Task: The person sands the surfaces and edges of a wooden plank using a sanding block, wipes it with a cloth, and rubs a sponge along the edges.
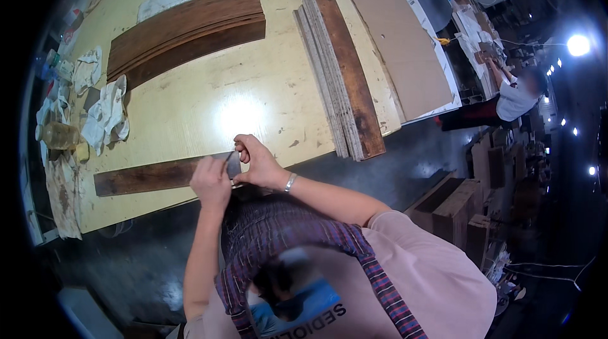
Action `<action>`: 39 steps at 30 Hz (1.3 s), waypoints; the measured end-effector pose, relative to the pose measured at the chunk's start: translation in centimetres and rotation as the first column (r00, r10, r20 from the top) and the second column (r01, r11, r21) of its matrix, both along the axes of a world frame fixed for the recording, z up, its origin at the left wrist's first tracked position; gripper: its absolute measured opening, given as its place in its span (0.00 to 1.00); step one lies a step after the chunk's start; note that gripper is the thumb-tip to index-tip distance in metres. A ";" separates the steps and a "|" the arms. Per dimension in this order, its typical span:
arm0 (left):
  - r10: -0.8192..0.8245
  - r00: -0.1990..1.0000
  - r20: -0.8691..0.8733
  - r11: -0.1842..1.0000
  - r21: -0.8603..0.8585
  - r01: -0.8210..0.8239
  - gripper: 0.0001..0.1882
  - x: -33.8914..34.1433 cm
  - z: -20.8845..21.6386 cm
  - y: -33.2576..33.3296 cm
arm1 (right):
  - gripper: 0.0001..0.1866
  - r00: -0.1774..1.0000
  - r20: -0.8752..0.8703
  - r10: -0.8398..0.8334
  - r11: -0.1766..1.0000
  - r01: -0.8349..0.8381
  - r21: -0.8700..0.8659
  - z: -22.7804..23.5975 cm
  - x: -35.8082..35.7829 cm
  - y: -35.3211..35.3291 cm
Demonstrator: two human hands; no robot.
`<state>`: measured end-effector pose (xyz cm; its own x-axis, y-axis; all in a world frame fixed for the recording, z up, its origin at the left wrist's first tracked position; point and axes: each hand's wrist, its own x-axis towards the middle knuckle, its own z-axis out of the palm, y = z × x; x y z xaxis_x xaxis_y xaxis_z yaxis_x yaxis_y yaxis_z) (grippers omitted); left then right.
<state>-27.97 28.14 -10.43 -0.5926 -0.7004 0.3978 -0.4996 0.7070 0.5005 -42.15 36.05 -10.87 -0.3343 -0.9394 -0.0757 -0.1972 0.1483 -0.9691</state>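
Close to the table's front edge lies a dark brown wood plank [142, 176]. My left hand [212, 182] is closed over the plank's right end, its fingers curled together. A thin dark edge shows at its fingertips, but what it grips is hidden. My right hand [258, 165], with a silver bracelet at the wrist, is beside it, thumb and fingers bent around a small flat grey piece [234, 165]. This piece looks like a thin metal blade, partly covered by the fingers of both hands.
Brown planks [190, 31] are stacked at the back left. More planks [345, 73] stand in a long row to the right, beside a cardboard sheet [405, 54]. Crumpled white cloths [107, 114] and a bottle of yellowish liquid [61, 136] are at left. Another person [516, 98] works far right.
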 end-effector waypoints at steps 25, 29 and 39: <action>0.147 0.989 -0.027 0.973 0.182 -0.140 0.09 1.8 -2.6 -6.9 | 0.07 0.981 -0.188 -0.045 0.998 0.038 -0.042 -2.0 -1.8 -2.4; 0.154 0.974 0.165 0.969 0.166 -0.181 0.16 1.9 -0.7 -5.9 | 0.05 0.982 -0.186 0.044 0.998 -0.034 0.057 -2.6 -2.3 -3.3; 0.159 0.987 0.010 0.971 0.181 -0.158 0.09 2.2 -2.5 -6.9 | 0.06 0.959 -0.258 0.116 0.989 -0.135 -0.056 -3.7 -2.6 -5.2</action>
